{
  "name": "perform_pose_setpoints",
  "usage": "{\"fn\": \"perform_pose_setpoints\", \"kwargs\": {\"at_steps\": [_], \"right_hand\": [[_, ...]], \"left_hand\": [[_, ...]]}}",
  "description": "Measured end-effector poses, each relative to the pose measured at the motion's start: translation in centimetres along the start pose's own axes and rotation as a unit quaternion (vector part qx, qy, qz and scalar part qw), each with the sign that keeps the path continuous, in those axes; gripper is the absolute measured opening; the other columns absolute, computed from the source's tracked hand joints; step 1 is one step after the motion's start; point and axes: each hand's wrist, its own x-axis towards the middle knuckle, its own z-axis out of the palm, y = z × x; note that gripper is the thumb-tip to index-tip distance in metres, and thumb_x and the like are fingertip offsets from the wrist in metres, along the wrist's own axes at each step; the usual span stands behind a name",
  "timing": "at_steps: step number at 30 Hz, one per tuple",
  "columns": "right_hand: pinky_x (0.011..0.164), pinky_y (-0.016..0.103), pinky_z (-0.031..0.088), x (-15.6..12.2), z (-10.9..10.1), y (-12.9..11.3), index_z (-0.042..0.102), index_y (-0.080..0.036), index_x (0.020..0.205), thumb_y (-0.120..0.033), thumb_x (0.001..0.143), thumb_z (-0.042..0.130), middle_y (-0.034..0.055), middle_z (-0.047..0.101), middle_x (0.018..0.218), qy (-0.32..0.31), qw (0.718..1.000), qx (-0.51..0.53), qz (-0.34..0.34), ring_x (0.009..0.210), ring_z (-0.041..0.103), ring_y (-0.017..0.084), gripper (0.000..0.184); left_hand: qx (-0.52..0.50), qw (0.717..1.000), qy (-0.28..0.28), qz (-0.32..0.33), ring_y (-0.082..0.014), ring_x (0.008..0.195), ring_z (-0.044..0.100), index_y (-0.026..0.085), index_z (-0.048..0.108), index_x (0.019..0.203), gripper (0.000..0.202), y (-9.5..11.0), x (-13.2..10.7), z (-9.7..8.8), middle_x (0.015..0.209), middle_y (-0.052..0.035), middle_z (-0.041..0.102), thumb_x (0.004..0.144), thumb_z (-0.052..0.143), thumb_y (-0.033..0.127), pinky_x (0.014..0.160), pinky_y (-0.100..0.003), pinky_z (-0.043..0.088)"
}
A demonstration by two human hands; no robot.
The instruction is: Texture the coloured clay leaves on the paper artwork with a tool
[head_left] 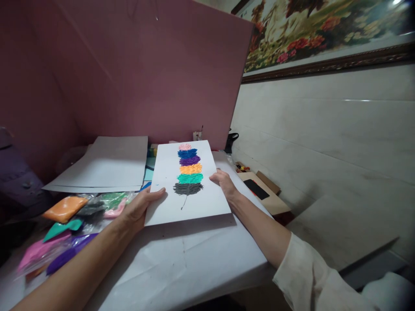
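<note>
A white board or stiff sheet [165, 172] is held up at a tilt above the table, facing me. On it runs a feather-shaped clay picture [190, 178] in bands of pink, blue, purple, orange, green and dark grey, with a thin stem at the bottom. My left hand [142, 205] grips the sheet's lower left edge, thumb on the front. Its right edge is pinched by my right hand [225, 183], thumb likewise on the front. The fingers behind the sheet are hidden on both sides.
Bags of coloured clay, among them an orange one [65, 209] and a purple one [69, 252], lie at the left. Large white sheets [106, 164] rest behind them. A cardboard box [275, 203] with a black phone-like slab [256, 188] stands right of the white-covered table [194, 263].
</note>
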Motion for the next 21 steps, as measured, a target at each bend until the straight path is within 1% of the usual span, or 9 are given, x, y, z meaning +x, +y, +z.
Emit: {"fn": "perform_pose_setpoints", "kwargs": {"at_steps": [2, 5, 9, 12, 21], "right_hand": [[0.047, 0.027, 0.042, -0.12, 0.08, 0.02, 0.059, -0.018, 0.07, -0.019, 0.053, 0.062, -0.0012, 0.063, 0.057, -0.004, 1.0, -0.001, -0.005, 0.05, 0.056, 0.017, 0.017], [0.048, 0.028, 0.043, -0.23, 0.21, 0.01, 0.061, -0.018, 0.074, -0.019, 0.053, 0.066, -0.0006, 0.066, 0.059, -0.014, 1.0, 0.002, -0.01, 0.051, 0.058, 0.017, 0.021], [0.055, 0.033, 0.05, -0.16, 0.36, 0.06, 0.066, -0.017, 0.089, -0.021, 0.053, 0.074, 0.002, 0.072, 0.071, -0.037, 0.999, 0.016, -0.006, 0.059, 0.064, 0.021, 0.037], [0.06, 0.035, 0.053, -0.06, 0.37, 0.21, 0.066, -0.017, 0.094, -0.019, 0.051, 0.077, 0.002, 0.073, 0.074, -0.046, 0.999, 0.026, -0.009, 0.061, 0.066, 0.022, 0.045], [0.061, 0.037, 0.055, 0.16, -0.12, 0.66, 0.067, -0.016, 0.096, -0.017, 0.054, 0.077, 0.0031, 0.074, 0.076, -0.064, 0.997, 0.038, -0.016, 0.061, 0.067, 0.023, 0.043]], "left_hand": [[0.033, 0.999, 0.019, -0.006, -0.0269, 0.06, 0.071, 0.013, 0.061, 0.107, 0.044, -0.22, 0.26, -0.14, 0.079, -0.0114, 0.074, 0.066, 0.076, 0.011, 0.054, -0.034, 0.059], [0.071, 0.996, 0.052, 0.006, -0.0266, 0.062, 0.071, 0.014, 0.06, 0.104, 0.044, -0.46, 0.66, -0.3, 0.079, -0.0109, 0.074, 0.063, 0.076, 0.011, 0.056, -0.033, 0.058], [0.086, 0.994, 0.064, 0.012, -0.0237, 0.06, 0.069, 0.014, 0.06, 0.101, 0.044, -0.56, 0.92, -0.3, 0.077, -0.009, 0.073, 0.06, 0.077, 0.013, 0.054, -0.03, 0.057], [0.079, 0.994, 0.069, 0.018, -0.0216, 0.058, 0.068, 0.014, 0.06, 0.101, 0.046, -0.6, 0.97, -0.26, 0.074, -0.0065, 0.072, 0.058, 0.078, 0.014, 0.053, -0.028, 0.055], [0.07, 0.994, 0.079, 0.016, -0.0201, 0.055, 0.065, 0.014, 0.06, 0.108, 0.057, -0.73, 0.99, -0.39, 0.07, -0.0031, 0.069, 0.054, 0.078, 0.015, 0.049, -0.027, 0.054]]}}
